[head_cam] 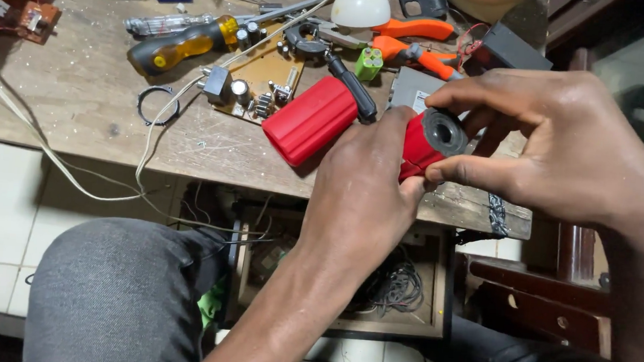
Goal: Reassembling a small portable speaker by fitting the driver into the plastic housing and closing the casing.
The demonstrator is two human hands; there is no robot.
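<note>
hands meet over the near edge of the wooden surface (78, 103), and from where i watch both are busy with one small red part (417, 144) capped by a dark grey ring (445, 131). my left hand (358, 199) has its grip wrapped around the red body from below, thumb up along its side, so it holds the part firmly. my right hand (566, 145) has a narrow grip, thumb and forefinger pinched on the rim of the ring, the other fingers fanned loosely behind it. the ring sits at the end of the red part and faces me, its centre hole showing; whether it is seated fully or only partway i cannot tell. just beyond the left grip, to its far left, a larger red cylinder (310, 120) lies on the surface, apart from the held piece, with a black stem (352, 89) running from its far end. i judge the work as in the middle: the tool is in two pieces, one set down and one in hand, and the ring not yet freed or finally fixed. farther out past the cylinder lie a bare circuit board (258, 74), a yellow-handled screwdriver (184, 43), orange-handled pliers (411, 40) and a green cell pack (369, 62), none touched by either grip.
</note>
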